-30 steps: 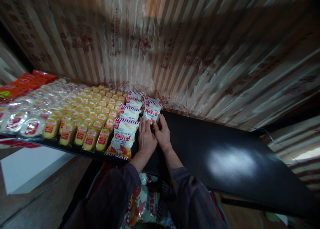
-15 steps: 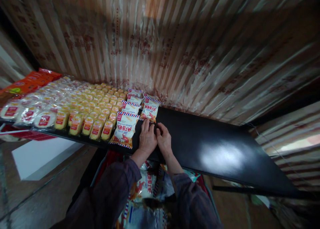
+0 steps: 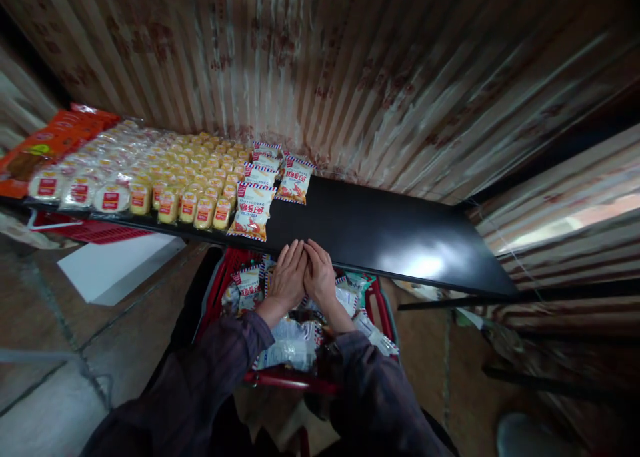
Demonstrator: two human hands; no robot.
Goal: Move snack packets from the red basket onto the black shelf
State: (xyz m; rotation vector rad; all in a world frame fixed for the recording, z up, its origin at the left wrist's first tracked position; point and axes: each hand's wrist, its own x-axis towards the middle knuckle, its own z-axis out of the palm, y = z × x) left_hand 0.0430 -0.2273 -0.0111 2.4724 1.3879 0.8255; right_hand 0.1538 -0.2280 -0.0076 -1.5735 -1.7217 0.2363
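My left hand (image 3: 287,278) and my right hand (image 3: 321,275) lie side by side at the front edge of the black shelf (image 3: 345,217), touching each other. Their fingers are stretched out, backs upward, and I see nothing held; the palms are hidden. Just beyond, a white and orange snack bag (image 3: 251,210) stands at the front of a row of similar bags. A second bag (image 3: 296,179) sits farther back, to its right. Beneath my wrists, a red shopping basket (image 3: 295,381) holds several loose snack bags (image 3: 290,347).
Yellow packaged cakes (image 3: 191,207) and white packaged cakes (image 3: 111,196) fill the shelf's left part, with orange bags (image 3: 55,140) at the far end. A white box (image 3: 120,270) and another red basket (image 3: 100,230) are below. Plastic-wrapped striped sheeting (image 3: 310,64) backs the shelf.
Both hands have drawn back toward me, from beside the bags on the shelf to its front edge over the basket. My view has tipped down, showing more of the basket.
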